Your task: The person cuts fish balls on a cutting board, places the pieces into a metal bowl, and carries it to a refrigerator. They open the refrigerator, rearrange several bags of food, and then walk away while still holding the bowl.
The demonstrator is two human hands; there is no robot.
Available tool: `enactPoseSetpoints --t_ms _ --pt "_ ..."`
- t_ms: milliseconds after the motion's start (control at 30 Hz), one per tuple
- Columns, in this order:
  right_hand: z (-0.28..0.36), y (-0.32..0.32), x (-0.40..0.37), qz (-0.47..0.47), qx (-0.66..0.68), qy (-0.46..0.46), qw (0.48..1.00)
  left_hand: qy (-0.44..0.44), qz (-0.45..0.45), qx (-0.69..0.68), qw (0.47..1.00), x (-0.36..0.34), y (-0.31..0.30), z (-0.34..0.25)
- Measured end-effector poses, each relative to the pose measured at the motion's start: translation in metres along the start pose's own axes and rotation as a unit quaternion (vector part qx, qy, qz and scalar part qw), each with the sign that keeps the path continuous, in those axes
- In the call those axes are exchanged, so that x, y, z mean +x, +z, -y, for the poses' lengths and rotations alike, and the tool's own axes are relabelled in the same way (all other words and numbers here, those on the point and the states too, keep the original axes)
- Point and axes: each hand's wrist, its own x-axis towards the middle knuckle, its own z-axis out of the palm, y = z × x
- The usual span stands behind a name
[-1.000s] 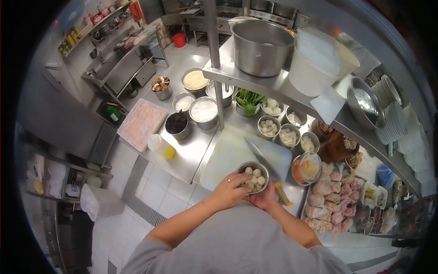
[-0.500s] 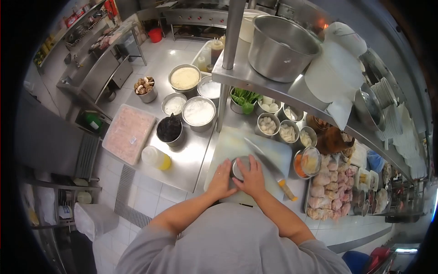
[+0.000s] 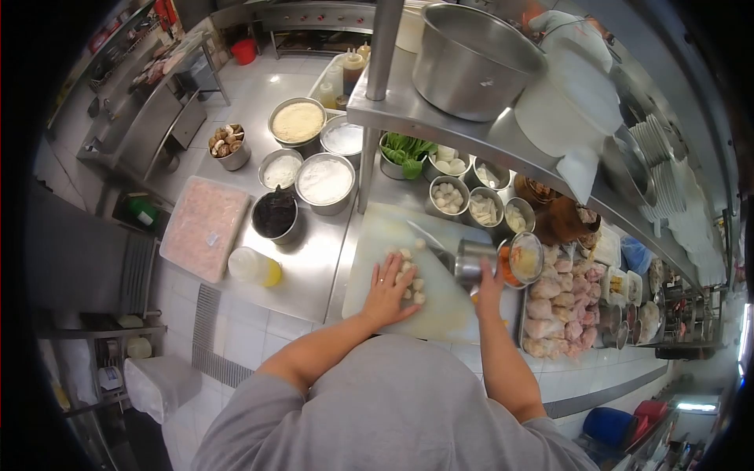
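Observation:
My left hand (image 3: 386, 292) lies spread on the white cutting board (image 3: 448, 310), fingers apart. Small pale round pieces (image 3: 417, 284), perhaps mushrooms, sit in a loose group under and beside its fingers. My right hand (image 3: 490, 292) grips a steel container (image 3: 471, 263), raised at the board's right side and tipped over. What is inside that container is hidden. A knife (image 3: 424, 234) lies slantwise on the board, its handle mostly covered by the container and right hand. Close to my right hand stands a steel bowl with orange pieces and a clear bowl (image 3: 525, 257) on top.
Several steel pots, one with white powder (image 3: 325, 179) and one with dark pieces (image 3: 275, 215), stand left. A squeeze bottle (image 3: 253, 267) and a tub of pink meat (image 3: 204, 228) are nearby. A steel shelf (image 3: 471, 141) overhangs the back; raw chicken (image 3: 561, 306) fills a tray right.
The steel container went from between both hands on the board to my right hand, off to the right. Pale pieces now show on the board. My left hand has flattened over them.

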Motion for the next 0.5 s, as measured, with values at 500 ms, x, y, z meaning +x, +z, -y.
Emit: enactPoseSetpoints --t_ms 500 --pt "-0.007 -0.077 -0.018 0.031 -0.121 0.0 0.992 -0.057 -0.03 -0.005 0.998 -0.016 0.003 -0.01"
